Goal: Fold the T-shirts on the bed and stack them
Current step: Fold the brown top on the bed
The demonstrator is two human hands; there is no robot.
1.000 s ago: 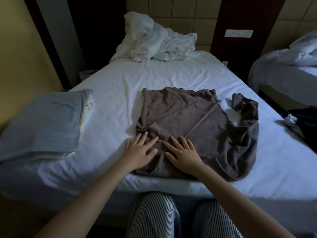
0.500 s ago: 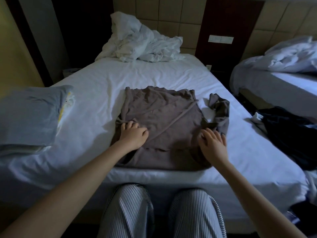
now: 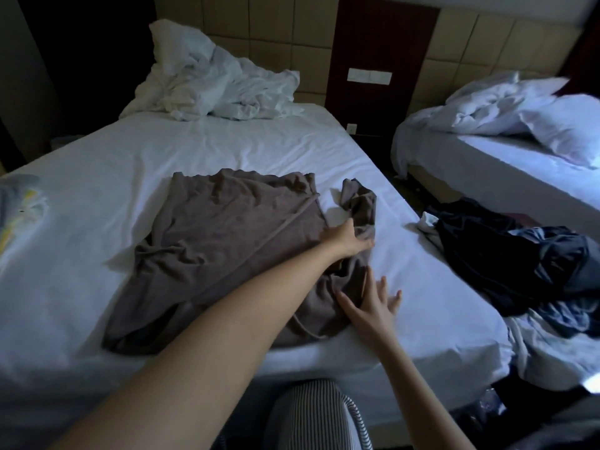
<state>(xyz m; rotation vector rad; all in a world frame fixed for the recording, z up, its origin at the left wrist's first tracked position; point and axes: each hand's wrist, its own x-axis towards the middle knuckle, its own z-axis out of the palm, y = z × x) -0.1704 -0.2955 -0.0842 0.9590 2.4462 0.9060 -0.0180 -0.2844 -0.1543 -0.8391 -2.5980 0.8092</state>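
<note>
A brown-grey T-shirt (image 3: 227,241) lies partly folded on the white bed (image 3: 227,147), its left side turned in and its right sleeve bunched up at the right. My left hand (image 3: 349,237) has reached across the shirt and grips the bunched right sleeve. My right hand (image 3: 373,303) lies flat with spread fingers at the shirt's lower right edge, partly on the sheet. At the far left edge a folded light-coloured garment (image 3: 16,206) rests on the bed.
A crumpled white duvet (image 3: 211,86) lies at the head of the bed. A heap of dark clothes (image 3: 519,261) sits to the right, between this bed and a second bed (image 3: 519,164) with white bedding. My striped trousers (image 3: 315,414) touch the bed's near edge.
My left hand left the shirt's left side and crossed over to take hold of the right sleeve. My right hand slid lower right. The view swung right.
</note>
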